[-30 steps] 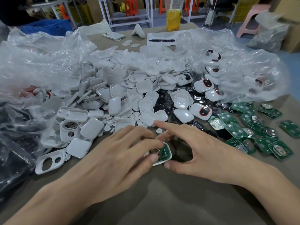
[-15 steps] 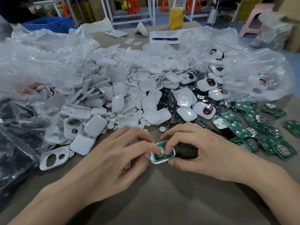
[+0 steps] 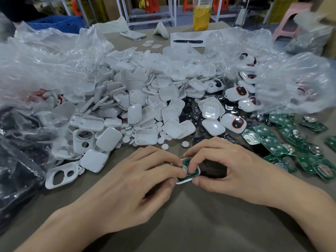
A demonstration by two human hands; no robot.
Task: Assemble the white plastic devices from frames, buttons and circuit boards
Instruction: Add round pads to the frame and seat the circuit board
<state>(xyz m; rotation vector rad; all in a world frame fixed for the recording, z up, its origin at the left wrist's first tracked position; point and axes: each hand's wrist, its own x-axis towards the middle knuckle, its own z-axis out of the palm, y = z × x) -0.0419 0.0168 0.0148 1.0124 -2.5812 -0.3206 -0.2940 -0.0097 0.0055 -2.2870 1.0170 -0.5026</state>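
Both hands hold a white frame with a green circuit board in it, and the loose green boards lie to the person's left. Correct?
No: the head view shows the loose green boards on the person's right. The left hand and right hand do hold the white frame and circuit board.

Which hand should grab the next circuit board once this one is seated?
Right, probably. The loose green circuit boards lie just beyond the right hand; the left hand would have to cross over the frame both hands are pinching.
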